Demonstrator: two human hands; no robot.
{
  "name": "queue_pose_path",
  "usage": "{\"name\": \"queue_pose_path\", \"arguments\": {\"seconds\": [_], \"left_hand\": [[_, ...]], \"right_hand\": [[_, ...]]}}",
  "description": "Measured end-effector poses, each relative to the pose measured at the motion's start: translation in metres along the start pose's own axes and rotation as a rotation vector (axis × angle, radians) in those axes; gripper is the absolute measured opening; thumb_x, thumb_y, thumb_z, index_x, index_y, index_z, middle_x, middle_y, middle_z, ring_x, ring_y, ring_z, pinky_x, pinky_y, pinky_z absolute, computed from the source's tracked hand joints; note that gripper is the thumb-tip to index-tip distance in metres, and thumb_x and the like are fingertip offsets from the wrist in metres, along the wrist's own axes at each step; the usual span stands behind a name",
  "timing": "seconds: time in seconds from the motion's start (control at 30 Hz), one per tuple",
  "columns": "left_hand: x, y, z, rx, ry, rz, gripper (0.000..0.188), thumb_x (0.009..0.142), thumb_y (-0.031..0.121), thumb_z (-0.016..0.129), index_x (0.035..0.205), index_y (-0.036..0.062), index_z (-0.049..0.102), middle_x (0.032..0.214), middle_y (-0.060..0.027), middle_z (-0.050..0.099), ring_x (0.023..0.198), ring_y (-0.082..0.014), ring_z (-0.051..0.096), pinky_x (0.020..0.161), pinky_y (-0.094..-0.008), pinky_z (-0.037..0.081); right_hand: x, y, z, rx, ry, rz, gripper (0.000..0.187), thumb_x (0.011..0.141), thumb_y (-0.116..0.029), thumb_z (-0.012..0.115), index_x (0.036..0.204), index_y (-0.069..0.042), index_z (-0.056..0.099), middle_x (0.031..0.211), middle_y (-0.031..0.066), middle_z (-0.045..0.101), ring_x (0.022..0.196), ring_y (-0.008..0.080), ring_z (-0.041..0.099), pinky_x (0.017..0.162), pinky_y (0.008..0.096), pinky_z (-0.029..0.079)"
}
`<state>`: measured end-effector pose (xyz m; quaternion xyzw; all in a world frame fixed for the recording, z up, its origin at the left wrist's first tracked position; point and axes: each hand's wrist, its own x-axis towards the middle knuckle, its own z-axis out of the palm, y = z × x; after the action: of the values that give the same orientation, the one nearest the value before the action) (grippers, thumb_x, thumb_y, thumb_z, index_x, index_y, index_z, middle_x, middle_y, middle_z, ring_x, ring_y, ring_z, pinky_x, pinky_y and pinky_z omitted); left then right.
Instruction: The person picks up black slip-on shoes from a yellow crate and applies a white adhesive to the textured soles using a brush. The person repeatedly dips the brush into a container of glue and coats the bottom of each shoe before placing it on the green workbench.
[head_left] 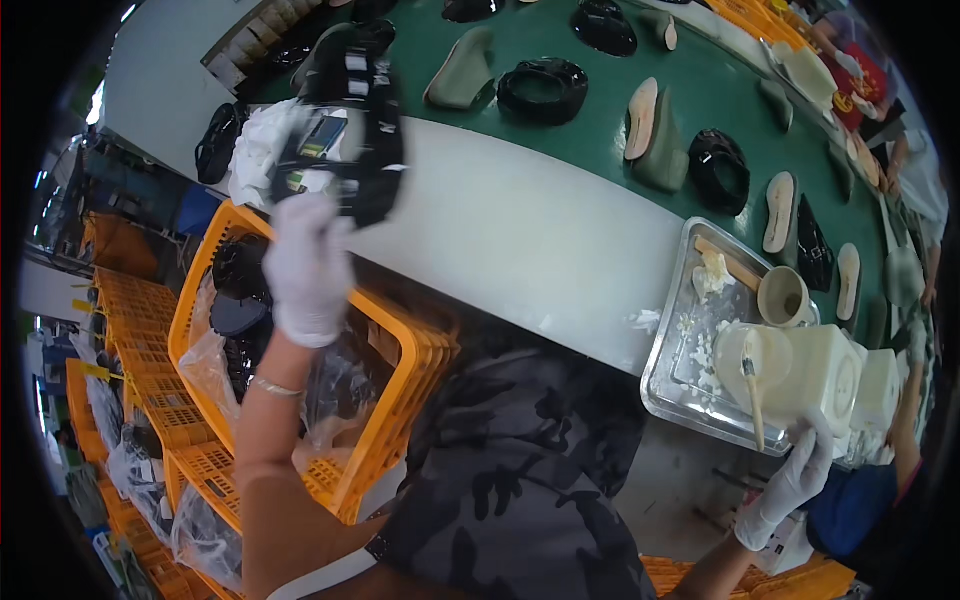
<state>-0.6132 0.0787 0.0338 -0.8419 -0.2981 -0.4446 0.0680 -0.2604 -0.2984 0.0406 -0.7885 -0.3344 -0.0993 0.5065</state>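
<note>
My left hand (pixel 305 270), in a white glove, is raised over an orange crate (pixel 400 400) and grips a black shoe upper (pixel 365 130) with a tag hanging inside it. Gloved too, my right hand (pixel 800 480) rests on the near corner of a metal tray (pixel 672 380) at the lower right, next to a white glue pot (pixel 800 370) with a brush (pixel 752 395) standing in it. A green conveyor belt (pixel 590 85) runs across the top, carrying black shoe uppers (pixel 543 90) and grey-green lasts (pixel 660 140).
Stacked orange crates (pixel 150 400) lined with clear plastic bags and holding dark uppers stand at my left. A beige cup (pixel 783 297) and a white container (pixel 880 385) sit on or by the tray. Another person (pixel 860 75) works at the belt's far right.
</note>
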Motion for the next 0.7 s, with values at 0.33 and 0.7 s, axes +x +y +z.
{"name": "queue_pose_path", "arguments": {"seconds": [0.33,0.7], "left_hand": [[-0.002,0.044,0.086,-0.718,-0.572,-0.131,0.021,0.076,0.004,0.060,0.096,0.0054,0.053,0.096,-0.0116,0.054,0.085,-0.0298,0.055,0.073,-0.0353,0.046],[0.028,0.043,0.133,0.223,-0.602,0.389,0.032,0.079,0.008,0.052,0.111,0.0092,0.053,0.088,-0.0077,0.056,0.074,-0.0248,0.059,0.057,-0.0355,0.050]], "right_hand": [[-0.064,0.026,-0.003,0.121,0.013,0.434,0.050,0.088,-0.018,0.055,0.133,-0.003,0.037,0.115,0.0101,0.051,0.078,0.0078,0.053,0.062,0.0165,0.043],[-0.036,0.020,0.049,0.173,0.246,0.443,0.024,0.084,0.007,0.053,0.106,0.000,0.056,0.100,0.0030,0.056,0.076,0.0054,0.050,0.065,0.0162,0.040]]}}
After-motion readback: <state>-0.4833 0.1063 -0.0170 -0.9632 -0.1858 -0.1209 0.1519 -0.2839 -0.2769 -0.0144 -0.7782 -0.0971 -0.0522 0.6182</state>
